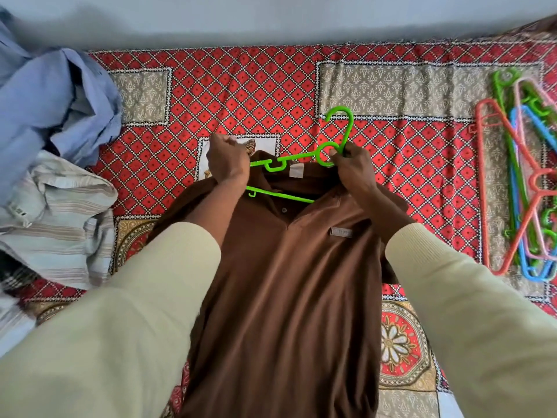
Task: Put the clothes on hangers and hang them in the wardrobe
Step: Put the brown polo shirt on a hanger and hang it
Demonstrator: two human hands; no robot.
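Lying flat at the middle of the patterned red bedspread (241, 86), collar toward the wall: one brown polo shirt (286, 282), hem running off the near edge of view. Green plastic hanger (304, 159), partly threaded through the neck opening; hook and upper bar sit above the collar, lower bar crosses inside it. Left hand (227, 159), fingers curled, grips the shirt's left shoulder at the hanger's end. Right hand (354, 167) pinches the hanger's ring at the base of the hook, together with the collar edge. Both arms in cream sleeves.

Left edge of bed: heap of clothes, comprising a blue shirt (60, 98) on top and a pale striped shirt (57, 215) below it, near the brown shirt but apart. Right edge: loose bundle of spare hangers (524, 182) in orange, blue, pink and green, well apart from the shirt. Open bedspread lies between shirt and wall, and between shirt and spare hangers.
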